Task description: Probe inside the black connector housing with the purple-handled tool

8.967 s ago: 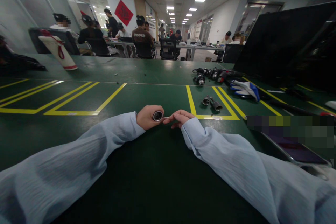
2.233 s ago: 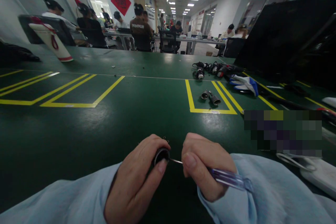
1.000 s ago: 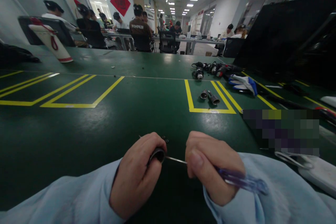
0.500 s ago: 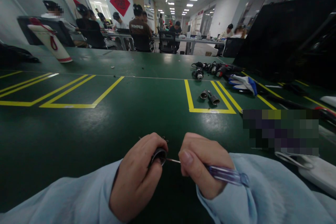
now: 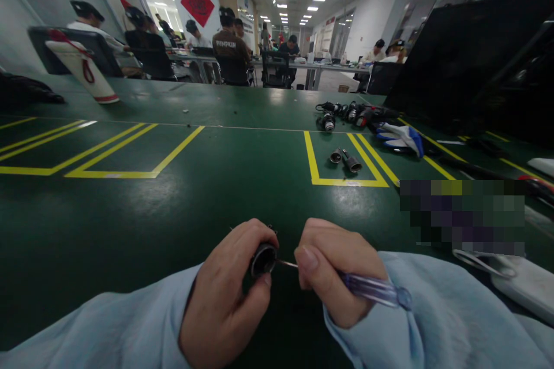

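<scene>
My left hand [image 5: 234,291] is closed around a dark, hollow, cup-shaped metal part [image 5: 264,260], its round opening turned toward my right side. Wrapped in the fingers of my right hand [image 5: 340,268] is a screwdriver [image 5: 374,289] with a clear purplish handle. Its thin shaft points left and the tip meets the rim of the metal part; whether it sits in a screw cannot be made out. A few tiny parts lie on the table just beyond my left fingers, partly hidden.
Two similar metal parts [image 5: 352,163] lie inside a yellow-taped box on the green table [image 5: 242,184]. Behind them are several black cabled parts [image 5: 329,121] and a blue-white glove [image 5: 402,139]. A dark monitor [image 5: 471,63] stands right, a white bottle [image 5: 89,69] far left. People sit beyond.
The metal part has turned slightly in my left hand, showing more of its opening, and my left thumb has shifted lower. My right hand and the screwdriver stay nearly still.
</scene>
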`<control>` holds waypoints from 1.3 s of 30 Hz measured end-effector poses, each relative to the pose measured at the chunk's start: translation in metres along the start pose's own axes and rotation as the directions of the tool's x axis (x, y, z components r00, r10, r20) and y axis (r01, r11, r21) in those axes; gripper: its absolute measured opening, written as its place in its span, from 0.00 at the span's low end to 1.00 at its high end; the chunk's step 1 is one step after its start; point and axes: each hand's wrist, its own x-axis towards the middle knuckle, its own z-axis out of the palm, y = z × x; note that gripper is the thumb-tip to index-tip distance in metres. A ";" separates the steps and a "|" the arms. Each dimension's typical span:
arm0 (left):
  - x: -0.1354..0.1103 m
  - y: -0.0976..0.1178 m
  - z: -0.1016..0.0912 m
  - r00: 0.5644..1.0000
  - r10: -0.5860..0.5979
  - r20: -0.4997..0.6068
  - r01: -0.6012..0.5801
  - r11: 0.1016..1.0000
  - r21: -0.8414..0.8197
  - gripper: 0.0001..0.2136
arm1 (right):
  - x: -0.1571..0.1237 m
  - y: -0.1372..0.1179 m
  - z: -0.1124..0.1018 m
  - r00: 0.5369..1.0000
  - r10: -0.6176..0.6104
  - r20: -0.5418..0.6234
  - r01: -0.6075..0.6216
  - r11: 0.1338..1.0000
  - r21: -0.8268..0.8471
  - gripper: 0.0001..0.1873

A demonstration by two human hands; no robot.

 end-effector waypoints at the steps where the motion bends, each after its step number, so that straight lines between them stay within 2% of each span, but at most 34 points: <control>1: 0.000 0.000 0.000 1.000 -0.001 0.001 0.001 1.000 -0.001 0.08 | 0.000 0.000 0.000 0.999 0.039 0.000 -0.039 0.999 0.014 0.20; 5: -0.002 -0.001 0.001 1.000 0.005 0.001 -0.005 1.000 0.000 0.08 | 0.001 0.002 0.000 0.992 0.124 0.032 -0.126 0.991 0.046 0.22; 12: -0.001 -0.006 0.009 0.995 0.084 -0.049 -0.079 0.993 0.085 0.09 | 0.000 0.006 0.001 0.996 0.075 0.057 -0.072 0.997 -0.039 0.23; 18: 0.000 -0.008 0.011 0.995 0.100 -0.028 -0.097 0.991 0.089 0.09 | 0.001 0.005 0.001 0.986 0.153 0.066 -0.145 0.982 -0.123 0.25; 27: 0.001 -0.009 0.009 0.995 0.091 -0.029 -0.086 0.989 0.124 0.08 | 0.005 0.000 -0.002 0.952 0.299 0.070 -0.290 0.951 -0.108 0.26; 33: 0.002 -0.010 0.008 0.996 0.079 -0.044 -0.073 0.990 0.122 0.08 | 0.003 0.002 -0.002 0.961 0.270 0.061 -0.263 0.959 -0.106 0.26; 39: 0.003 -0.009 0.008 0.997 0.051 -0.064 -0.043 0.991 0.126 0.07 | 0.002 0.004 -0.002 0.990 0.140 0.026 -0.137 0.987 -0.086 0.24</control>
